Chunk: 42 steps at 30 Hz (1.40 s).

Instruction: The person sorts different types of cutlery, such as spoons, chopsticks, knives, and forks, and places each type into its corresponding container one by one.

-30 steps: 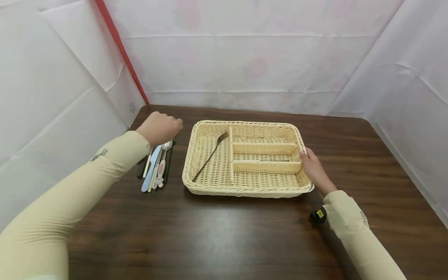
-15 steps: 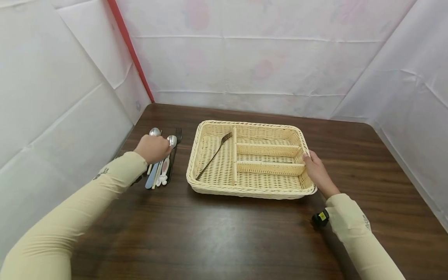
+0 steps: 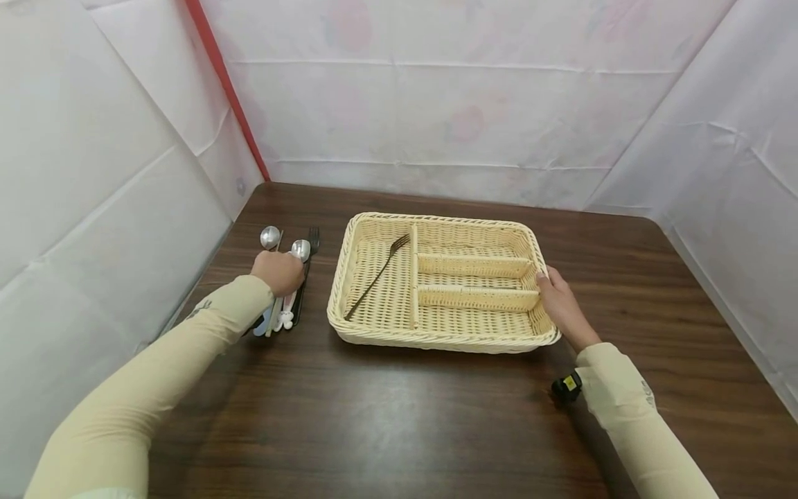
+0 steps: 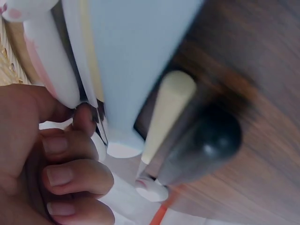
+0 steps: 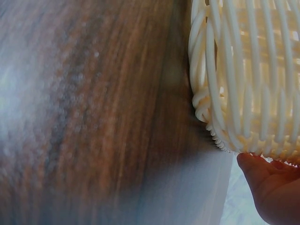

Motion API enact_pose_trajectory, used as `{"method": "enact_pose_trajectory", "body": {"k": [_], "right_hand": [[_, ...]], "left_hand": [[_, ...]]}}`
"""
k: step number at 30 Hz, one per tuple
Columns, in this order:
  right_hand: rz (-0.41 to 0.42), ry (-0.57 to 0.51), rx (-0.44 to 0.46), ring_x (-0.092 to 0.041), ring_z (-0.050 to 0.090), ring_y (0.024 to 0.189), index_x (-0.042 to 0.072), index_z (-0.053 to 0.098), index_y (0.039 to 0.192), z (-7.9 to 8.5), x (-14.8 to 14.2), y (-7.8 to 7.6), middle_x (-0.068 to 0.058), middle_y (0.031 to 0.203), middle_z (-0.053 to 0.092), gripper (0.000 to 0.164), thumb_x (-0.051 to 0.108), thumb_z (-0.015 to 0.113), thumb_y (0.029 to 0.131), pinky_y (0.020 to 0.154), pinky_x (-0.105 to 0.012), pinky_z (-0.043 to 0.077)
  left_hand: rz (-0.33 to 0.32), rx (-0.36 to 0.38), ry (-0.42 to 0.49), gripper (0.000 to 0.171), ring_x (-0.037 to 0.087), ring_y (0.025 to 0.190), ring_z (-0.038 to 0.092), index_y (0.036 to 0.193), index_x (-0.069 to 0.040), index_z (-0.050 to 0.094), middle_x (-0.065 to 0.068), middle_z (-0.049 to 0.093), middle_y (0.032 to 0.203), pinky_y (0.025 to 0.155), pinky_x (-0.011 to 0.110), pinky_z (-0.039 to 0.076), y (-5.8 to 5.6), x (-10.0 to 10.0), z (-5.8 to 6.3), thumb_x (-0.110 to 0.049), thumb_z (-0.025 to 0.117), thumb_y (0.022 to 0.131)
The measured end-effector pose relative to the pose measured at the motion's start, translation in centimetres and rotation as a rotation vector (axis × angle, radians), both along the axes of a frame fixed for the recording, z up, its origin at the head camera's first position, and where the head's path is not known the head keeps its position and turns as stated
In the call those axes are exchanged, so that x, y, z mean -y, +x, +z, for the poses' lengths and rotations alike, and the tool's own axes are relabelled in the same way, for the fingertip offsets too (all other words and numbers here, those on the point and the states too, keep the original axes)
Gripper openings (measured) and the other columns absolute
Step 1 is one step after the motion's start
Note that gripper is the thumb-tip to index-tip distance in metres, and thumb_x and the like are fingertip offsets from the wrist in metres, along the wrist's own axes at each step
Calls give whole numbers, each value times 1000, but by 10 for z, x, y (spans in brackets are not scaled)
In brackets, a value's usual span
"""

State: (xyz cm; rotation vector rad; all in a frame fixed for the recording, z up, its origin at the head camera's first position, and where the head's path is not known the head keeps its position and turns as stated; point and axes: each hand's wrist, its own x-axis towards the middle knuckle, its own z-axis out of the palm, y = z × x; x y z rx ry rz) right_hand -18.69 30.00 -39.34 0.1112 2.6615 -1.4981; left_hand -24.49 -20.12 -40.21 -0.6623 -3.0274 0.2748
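Note:
My left hand (image 3: 278, 272) is over a bunch of cutlery on the left of the table. In the left wrist view its fingers curl, and the thumb and index finger pinch near the neck of a rabbit-handled spoon (image 4: 49, 65). Beside it lie a light-blue knife handle (image 4: 131, 70), a cream handle (image 4: 168, 108) and a dark rounded handle (image 4: 206, 145). The fork with dark tines (image 3: 314, 239) lies just right of the hand. My right hand (image 3: 562, 308) grips the right rim of a divided wicker basket (image 3: 436, 339), thumb on top. A brown fork (image 3: 377, 278) slants in its left compartment.
Another spoon's round bowl (image 3: 269, 237) lies behind the left hand. The dark wooden table (image 3: 386, 423) extends in front of the basket. White sheeting (image 3: 399, 118) hangs at the back and sides. A black device with a yellow label (image 3: 567, 385) is at the right wrist.
My left hand has come down and toward me from above the cutlery's far end onto the handles, and its fingers have closed there. The right hand keeps hold of the basket.

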Motion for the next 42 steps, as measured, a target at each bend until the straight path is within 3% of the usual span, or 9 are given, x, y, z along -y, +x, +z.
{"method": "enact_pose_trajectory", "body": {"k": [8, 12, 16, 24, 29, 33, 37, 42], "right_hand": [[-2, -6, 13, -35, 27, 134, 1, 17, 150, 1, 1, -1, -27, 147, 28, 56, 34, 22, 104, 108, -53, 20], [-2, -10, 17, -35, 27, 134, 2, 17, 150, 1, 1, -1, -27, 147, 28, 56, 34, 21, 104, 108, -53, 21], [-8, -8, 17, -35, 27, 134, 1, 17, 150, 1, 1, -1, -27, 147, 28, 56, 34, 21, 104, 108, -52, 21], [16, -15, -4, -36, 25, 135, 1, 15, 150, 1, 2, 0, -27, 149, 26, 57, 34, 22, 104, 107, -53, 21], [25, -21, -11, -37, 24, 135, 0, 15, 150, 3, 2, 2, -28, 148, 25, 57, 33, 22, 104, 107, -54, 20], [25, -21, -1, -36, 24, 135, 1, 15, 150, 3, 2, 1, -27, 148, 26, 57, 34, 22, 104, 108, -53, 20], [28, -23, -9, -36, 25, 134, 0, 16, 150, 3, 1, 0, -28, 147, 26, 57, 33, 22, 104, 107, -53, 21], [22, -27, -21, -35, 26, 134, 0, 16, 150, 2, 1, -1, -28, 147, 27, 56, 32, 23, 105, 107, -53, 21]], "left_hand": [[45, 52, 26, 38, 23, 47, 52, 51, -12, 43, 3, 47, 51, 47, 49, 47, 1, -2, 4, -13, 55, 87], [32, 58, 8, 42, 20, 46, 47, 50, -13, 40, 2, 44, 50, 47, 47, 47, 3, -2, 8, -14, 55, 89], [13, 48, -1, 45, 17, 45, 41, 49, -15, 36, 0, 40, 48, 45, 45, 47, 5, -3, 16, -14, 55, 89], [20, 63, 1, 42, 22, 47, 53, 50, -13, 48, 2, 49, 51, 50, 50, 49, 8, -2, 41, -21, 62, 88], [-7, 22, 2, 46, 16, 44, 41, 49, -13, 44, 0, 42, 48, 45, 44, 46, 12, -6, 61, -22, 61, 91], [-47, -28, 10, 50, 13, 45, 27, 48, -15, 36, -4, 30, 47, 39, 33, 32, 13, -11, 73, -20, 58, 92], [-97, -71, 21, 50, 12, 45, 24, 49, -16, 31, -5, 25, 47, 39, 30, 25, 14, -23, 84, -17, 57, 91], [-157, -99, 29, 43, 12, 44, 26, 51, -15, 36, -4, 31, 46, 37, 32, 30, 16, -45, 95, -14, 57, 88]]}}
